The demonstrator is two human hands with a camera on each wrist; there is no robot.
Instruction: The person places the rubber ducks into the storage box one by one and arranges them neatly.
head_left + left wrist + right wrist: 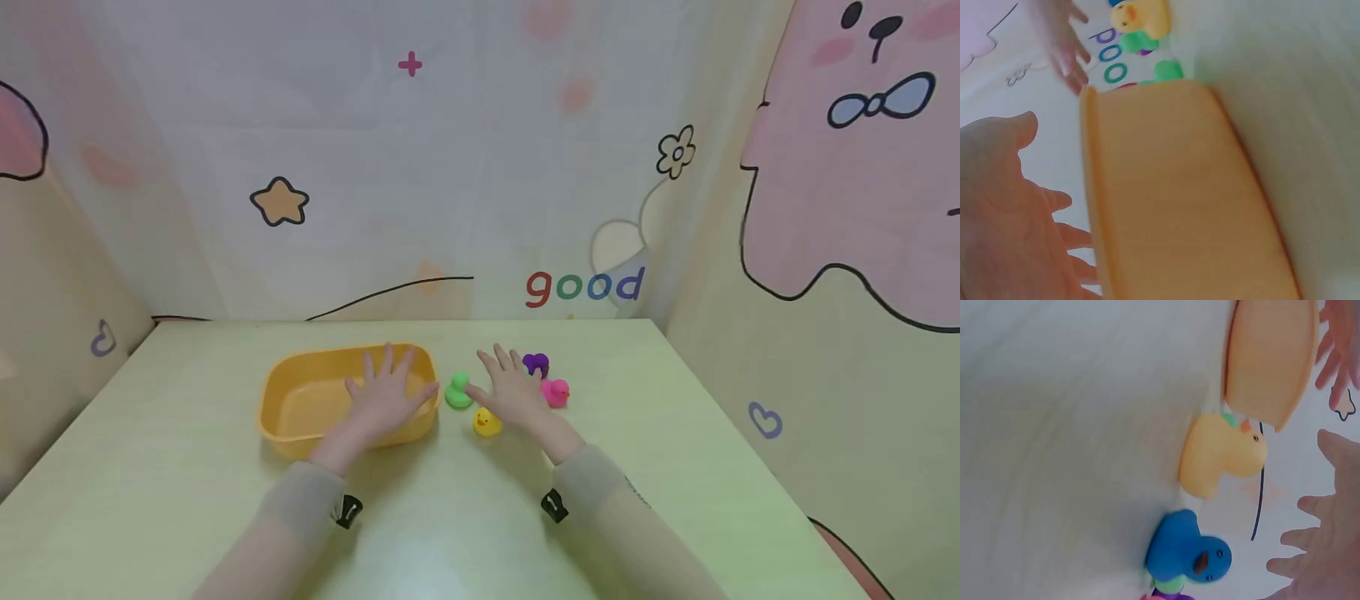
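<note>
My left hand [381, 398], fingers spread, hovers over the right part of a yellow-orange plastic basin [300, 435]. In the left wrist view its fingers are straight beside the basin's rim [1092, 187]. My right hand [516, 397] is held spread above several rubber ducks, with nothing in its grasp. Around it are a green duck [459, 392], a yellow duck [487, 422], a pink duck [556, 392] and a purple duck [536, 363]. A blue duck [1188, 549] shows in the right wrist view; the right hand hides it in the head view.
The pale table [450, 517] reaches back to a printed cloth [420, 167] with a star and the word "good". More cloth walls stand at left and right, the right one showing a pink cartoon animal [855, 183]. The basin stands left of the ducks.
</note>
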